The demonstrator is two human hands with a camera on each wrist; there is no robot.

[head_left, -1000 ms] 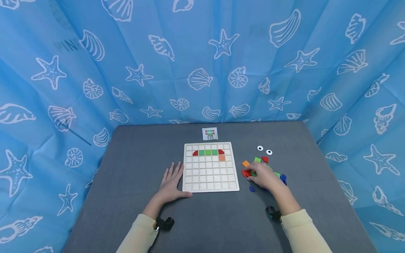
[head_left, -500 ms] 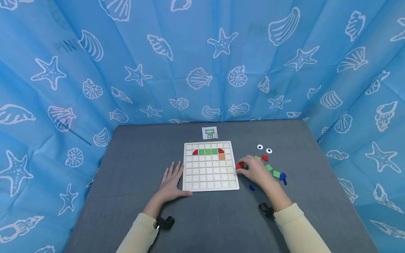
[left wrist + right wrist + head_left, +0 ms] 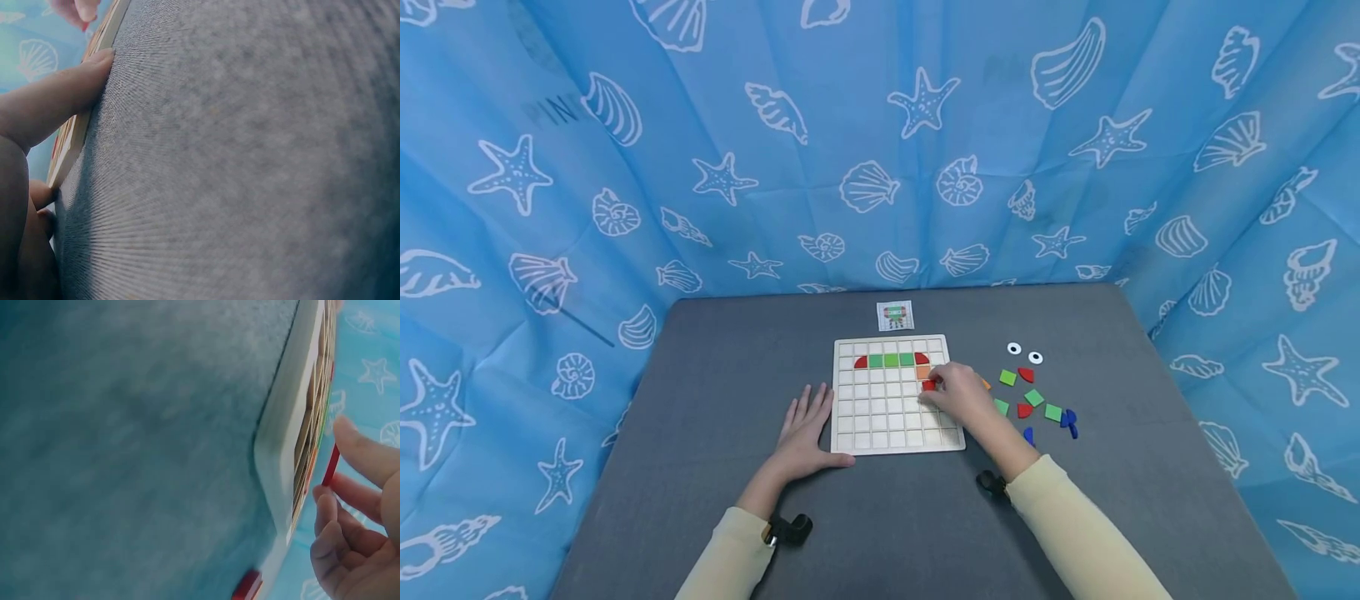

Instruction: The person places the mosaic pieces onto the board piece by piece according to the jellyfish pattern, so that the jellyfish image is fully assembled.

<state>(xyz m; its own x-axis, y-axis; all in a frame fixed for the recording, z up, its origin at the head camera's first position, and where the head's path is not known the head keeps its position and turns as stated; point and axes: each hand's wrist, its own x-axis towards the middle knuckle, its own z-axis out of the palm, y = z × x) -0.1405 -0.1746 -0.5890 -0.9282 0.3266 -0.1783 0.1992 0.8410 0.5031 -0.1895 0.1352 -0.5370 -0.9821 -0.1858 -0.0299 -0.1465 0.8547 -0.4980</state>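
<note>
My right hand (image 3: 964, 395) is over the right part of a wooden grid board (image 3: 880, 421). Between thumb and fingers it pinches a red tile (image 3: 929, 386), seen edge-on in the right wrist view (image 3: 332, 465); its full outline is hidden. On the board, a row of green square tiles (image 3: 891, 360) runs between a red rounded tile (image 3: 861, 362) and another red one (image 3: 921, 358). Just below the right end sits an orange square (image 3: 922, 372). My left hand (image 3: 805, 433) rests with straight fingers along the board's left edge, its thumb (image 3: 94, 72) against the near edge.
Right of the board lie loose green tiles (image 3: 1053, 413), red pieces (image 3: 1025, 411), blue pieces (image 3: 1069, 418) and two white eye discs (image 3: 1035, 357). A small picture card (image 3: 895, 316) lies behind the board on the grey table (image 3: 737, 358). A blue curtain (image 3: 820, 200) hangs beyond.
My right hand has gone from the loose pieces leftward to over the board, carrying the red tile. More loose pieces now show where it was. My left hand has stayed put.
</note>
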